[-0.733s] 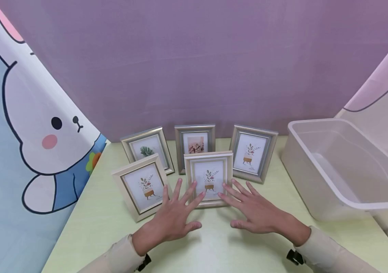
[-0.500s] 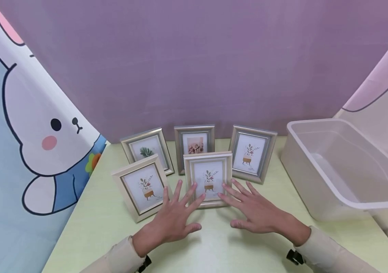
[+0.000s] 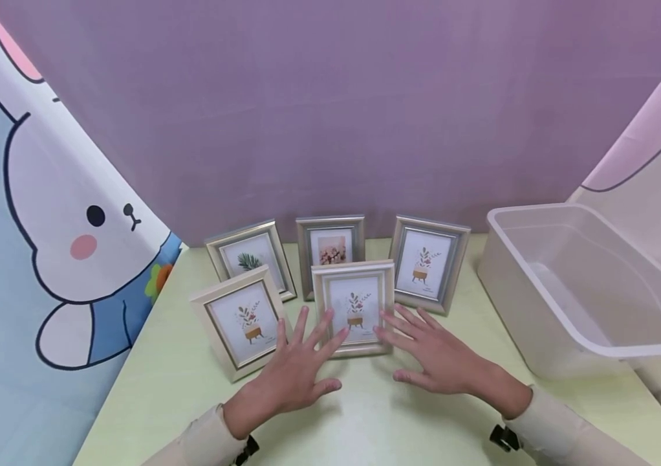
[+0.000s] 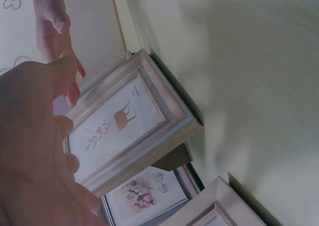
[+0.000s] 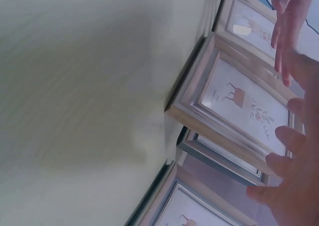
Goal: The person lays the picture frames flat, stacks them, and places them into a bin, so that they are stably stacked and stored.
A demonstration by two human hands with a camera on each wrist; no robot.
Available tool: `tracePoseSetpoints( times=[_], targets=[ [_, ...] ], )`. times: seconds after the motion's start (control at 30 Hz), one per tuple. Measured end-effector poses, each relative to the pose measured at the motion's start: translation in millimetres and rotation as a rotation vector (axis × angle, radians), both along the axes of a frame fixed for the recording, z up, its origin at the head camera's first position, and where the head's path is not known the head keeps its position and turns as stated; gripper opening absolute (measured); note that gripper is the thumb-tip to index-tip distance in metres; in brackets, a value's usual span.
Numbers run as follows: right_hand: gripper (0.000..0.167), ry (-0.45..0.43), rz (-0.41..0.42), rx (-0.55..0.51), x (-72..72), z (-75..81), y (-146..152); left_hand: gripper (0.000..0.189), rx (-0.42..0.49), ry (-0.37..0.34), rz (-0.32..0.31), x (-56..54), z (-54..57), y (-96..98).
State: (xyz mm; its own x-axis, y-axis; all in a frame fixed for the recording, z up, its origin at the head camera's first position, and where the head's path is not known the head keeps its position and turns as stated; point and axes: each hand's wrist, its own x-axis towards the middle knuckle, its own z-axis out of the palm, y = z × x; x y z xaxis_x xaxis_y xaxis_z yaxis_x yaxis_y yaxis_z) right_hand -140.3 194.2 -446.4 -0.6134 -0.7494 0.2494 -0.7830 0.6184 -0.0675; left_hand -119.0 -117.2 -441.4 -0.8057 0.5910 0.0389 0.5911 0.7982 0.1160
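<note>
Both hands hover palm down over the table with fingers spread, holding nothing. My left hand (image 3: 291,377) is in front of the cream picture frame (image 3: 222,336) at front left and the silver-cream picture frame (image 3: 354,310) in the middle; its fingertips overlap both in the head view. To the right, my right hand (image 3: 447,362) has its fingertips near the middle frame's right edge. In the wrist views the fingers appear apart from the frames. Behind stand a palm-leaf picture frame (image 3: 249,252), a pink-flower picture frame (image 3: 332,249) and a grey-silver picture frame (image 3: 427,262).
A beige plastic bin (image 3: 531,304) stands on the right of the pale green table (image 3: 150,414). A purple backdrop (image 3: 336,116) closes off the rear. Cartoon-printed cloth (image 3: 80,278) hangs on the left side, with another printed cloth on the right.
The right hand has shifted very slightly, its fingers a little nearer together. The left hand and the picture frames keep their places, while the head view has tipped slightly.
</note>
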Motion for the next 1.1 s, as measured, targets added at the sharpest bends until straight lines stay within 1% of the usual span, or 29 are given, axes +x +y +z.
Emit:
tracePoseSetpoints(
  times=[0.07, 0.17, 0.27, 0.33, 0.4, 0.5, 0.57, 0.6, 0.7, 0.87, 0.93, 1.03, 1.1],
  targets=[
    [0.074, 0.043, 0.004, -0.02, -1.9, 1.9, 0.2, 0.08, 0.036, 0.02, 0.007, -1.4, -0.6, -0.4],
    [0.069, 0.11, 0.028, -0.075, -6.5, 5.0, 0.1, 0.081, 0.124, 0.054, 0.027, -3.4, -2.0, -1.5],
    [0.056, 0.169, 0.046, -0.149, -13.7, 10.2, -1.3, 0.081, 0.253, 0.115, 0.049, -6.7, -5.0, -2.2],
    [0.053, 0.181, 0.043, -0.194, -18.7, 14.9, -3.4, 0.081, 0.354, 0.152, 0.063, -9.5, -7.6, -2.6],
    [0.051, 0.179, 0.035, -0.231, -23.4, 20.1, -6.2, 0.082, 0.444, 0.154, 0.097, -12.4, -10.5, -3.1],
    [0.053, 0.176, 0.023, -0.269, -29.6, 28.3, -11.9, 0.081, 0.57, 0.093, 0.167, -16.5, -14.4, -3.7],
    [0.056, 0.189, 0.018, -0.293, -34.6, 33.4, -16.0, 0.079, 0.633, 0.042, 0.218, -19.7, -17.2, -3.7],
    [0.056, 0.197, 0.017, -0.306, -37.7, 36.0, -18.0, 0.078, 0.66, 0.027, 0.233, -21.6, -19.0, -3.6],
    [0.054, 0.221, 0.008, -0.344, -47.8, 43.3, -25.0, 0.075, 0.742, -0.041, 0.265, -27.3, -24.5, -2.7],
    [0.047, 0.223, -0.012, -0.398, -67.2, 55.2, -40.1, 0.068, 0.918, -0.219, 0.316, -36.3, -32.7, 2.4],
    [0.044, 0.218, -0.023, -0.406, -74.2, 58.7, -47.5, 0.066, 0.985, -0.267, 0.335, -39.3, -35.6, 5.2],
    [0.039, 0.196, -0.03, -0.4, -82.4, 62.6, -59.0, 0.062, 1.056, -0.283, 0.348, -42.6, -39.7, 9.0],
    [0.037, 0.188, -0.035, -0.382, -87.2, 63.9, -65.7, 0.06, 1.088, -0.279, 0.354, -43.8, -40.8, 11.1]
  ],
)
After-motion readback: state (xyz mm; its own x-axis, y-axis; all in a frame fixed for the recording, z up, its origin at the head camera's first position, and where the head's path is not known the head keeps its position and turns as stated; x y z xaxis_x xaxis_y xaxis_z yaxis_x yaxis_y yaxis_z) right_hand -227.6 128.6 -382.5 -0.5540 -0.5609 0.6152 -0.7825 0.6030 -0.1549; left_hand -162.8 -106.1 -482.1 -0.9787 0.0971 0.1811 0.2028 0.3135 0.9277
